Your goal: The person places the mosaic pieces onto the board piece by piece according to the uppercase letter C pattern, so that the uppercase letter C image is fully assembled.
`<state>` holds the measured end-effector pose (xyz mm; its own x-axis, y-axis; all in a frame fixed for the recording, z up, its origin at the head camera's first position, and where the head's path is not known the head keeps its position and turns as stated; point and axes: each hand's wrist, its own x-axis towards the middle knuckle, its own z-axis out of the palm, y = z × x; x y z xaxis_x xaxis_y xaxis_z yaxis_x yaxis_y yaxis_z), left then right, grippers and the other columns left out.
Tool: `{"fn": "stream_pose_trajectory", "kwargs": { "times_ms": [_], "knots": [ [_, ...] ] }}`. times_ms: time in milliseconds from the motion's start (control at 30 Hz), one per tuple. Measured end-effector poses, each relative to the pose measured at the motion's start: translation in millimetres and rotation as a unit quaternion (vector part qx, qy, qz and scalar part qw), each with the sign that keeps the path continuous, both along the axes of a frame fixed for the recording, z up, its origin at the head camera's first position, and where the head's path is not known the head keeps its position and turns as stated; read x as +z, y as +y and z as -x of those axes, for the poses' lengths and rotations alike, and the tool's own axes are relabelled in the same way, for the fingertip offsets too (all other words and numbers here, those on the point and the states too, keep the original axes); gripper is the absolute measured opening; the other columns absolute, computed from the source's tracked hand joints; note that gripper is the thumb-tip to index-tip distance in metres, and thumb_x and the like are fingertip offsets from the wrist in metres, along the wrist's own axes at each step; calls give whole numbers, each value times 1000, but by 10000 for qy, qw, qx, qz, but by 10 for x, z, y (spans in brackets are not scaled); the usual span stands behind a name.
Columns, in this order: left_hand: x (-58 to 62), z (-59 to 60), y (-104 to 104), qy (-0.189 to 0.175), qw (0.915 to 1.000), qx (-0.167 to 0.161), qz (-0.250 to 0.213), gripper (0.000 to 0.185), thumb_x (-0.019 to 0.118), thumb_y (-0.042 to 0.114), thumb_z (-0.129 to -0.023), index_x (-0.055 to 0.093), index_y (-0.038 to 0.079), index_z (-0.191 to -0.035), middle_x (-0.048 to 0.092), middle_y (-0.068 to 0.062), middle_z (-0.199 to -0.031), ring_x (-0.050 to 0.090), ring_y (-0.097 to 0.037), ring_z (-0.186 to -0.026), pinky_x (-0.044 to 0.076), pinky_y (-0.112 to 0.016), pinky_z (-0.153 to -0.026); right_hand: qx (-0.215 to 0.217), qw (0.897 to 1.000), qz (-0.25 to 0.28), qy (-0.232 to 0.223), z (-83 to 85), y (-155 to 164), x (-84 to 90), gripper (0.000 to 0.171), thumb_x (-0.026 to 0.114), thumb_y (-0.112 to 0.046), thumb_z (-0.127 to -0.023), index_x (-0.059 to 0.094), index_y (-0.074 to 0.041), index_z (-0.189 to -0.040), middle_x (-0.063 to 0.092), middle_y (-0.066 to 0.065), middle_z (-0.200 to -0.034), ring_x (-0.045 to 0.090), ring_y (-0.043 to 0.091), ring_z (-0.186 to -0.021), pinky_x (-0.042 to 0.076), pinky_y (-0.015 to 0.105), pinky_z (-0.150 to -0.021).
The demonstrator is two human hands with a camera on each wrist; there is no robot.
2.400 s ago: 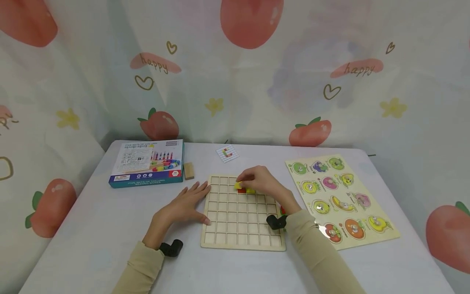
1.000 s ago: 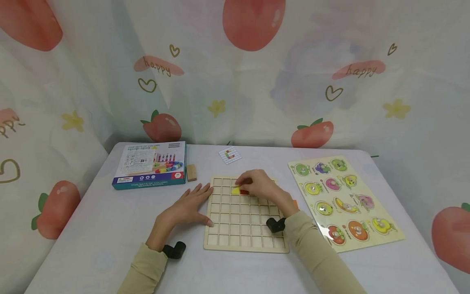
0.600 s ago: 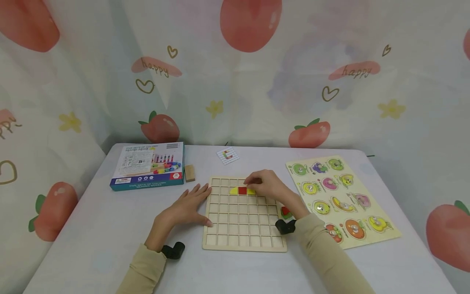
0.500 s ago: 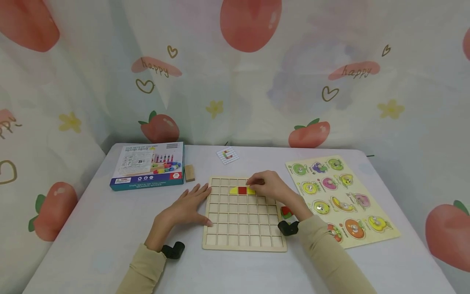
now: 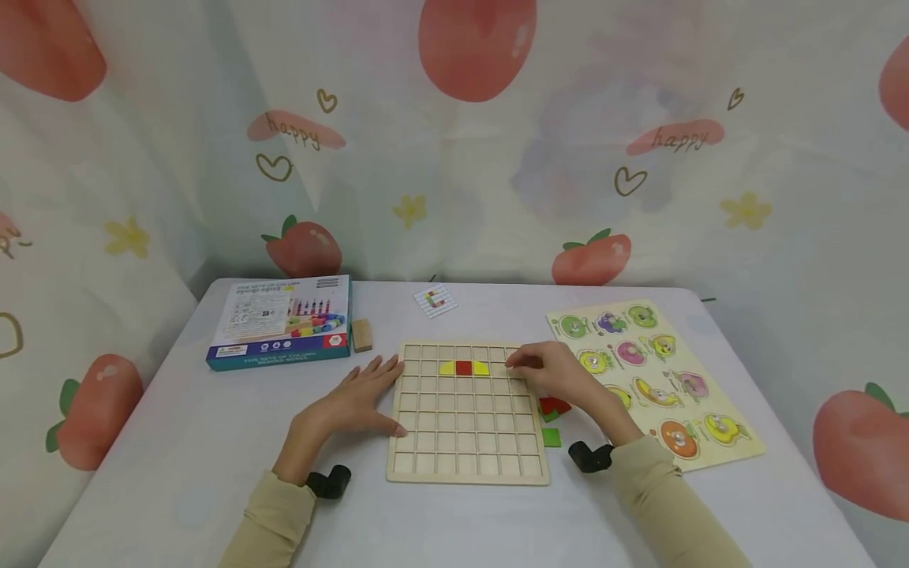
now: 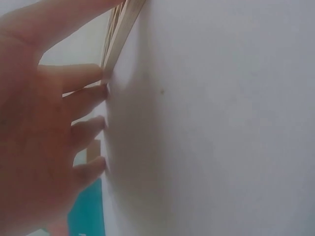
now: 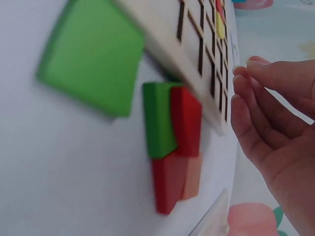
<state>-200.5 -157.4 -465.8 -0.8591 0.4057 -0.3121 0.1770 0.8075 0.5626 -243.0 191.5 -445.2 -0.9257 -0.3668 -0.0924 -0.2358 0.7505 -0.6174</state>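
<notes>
A wooden grid board (image 5: 469, 479) lies flat in front of me. In its second row sit a red square tile (image 5: 464, 368) and two yellow curved tiles, one on each side, such as the right yellow tile (image 5: 480, 368). My left hand (image 5: 355, 401) rests with spread fingers along the board's left edge. Over the board's upper right part is my right hand (image 5: 557, 371), its fingers relaxed and nothing visible between them in the right wrist view. Beside the board's right edge lie a green square tile (image 7: 93, 54) and a small pile of red, green and orange tiles (image 7: 167, 179).
A fruit knob puzzle (image 5: 717, 454) lies at the right, partly under the right forearm. At the back left stand a bead-toy box (image 5: 284, 359) and a small wooden block (image 5: 362, 335). A pattern card (image 5: 446, 311) lies behind the board.
My right hand has drawn away from the coloured row toward the right, uncovering the right yellow tile and the loose tiles beside the board. The left hand has stayed at the board's edge.
</notes>
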Motion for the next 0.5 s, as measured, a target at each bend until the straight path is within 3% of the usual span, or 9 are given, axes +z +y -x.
{"fn": "stream_pose_trajectory", "kwargs": {
  "times_ms": [200,400,500],
  "knots": [
    [-45,23,-55,39,10000,7,-43,109,86,45,-80,25,13,-164,18,-6,-173,6,-33,-161,4,-57,-130,75,9999,34,83,-68,182,-30,13,71,-11,-96,78,-11,-107,77,3,-104,66,18,-94,56,35,-87],
    [-84,34,-91,123,9997,-123,-181,110,89,39,-78,26,13,-164,19,-9,-173,6,-35,-161,4,-58,-129,-165,9998,-30,131,-127,362,-32,13,70,-9,-96,78,-9,-107,74,2,-98,63,16,-85,55,27,-71],
    [-78,29,-89,121,9996,-119,-228,110,90,36,-77,27,12,-164,20,-9,-172,7,-36,-161,4,-58,-129,-216,9994,-76,266,-148,465,-45,13,70,-8,-95,78,-8,-106,73,2,-95,62,17,-84,55,27,-71]
  ]
}}
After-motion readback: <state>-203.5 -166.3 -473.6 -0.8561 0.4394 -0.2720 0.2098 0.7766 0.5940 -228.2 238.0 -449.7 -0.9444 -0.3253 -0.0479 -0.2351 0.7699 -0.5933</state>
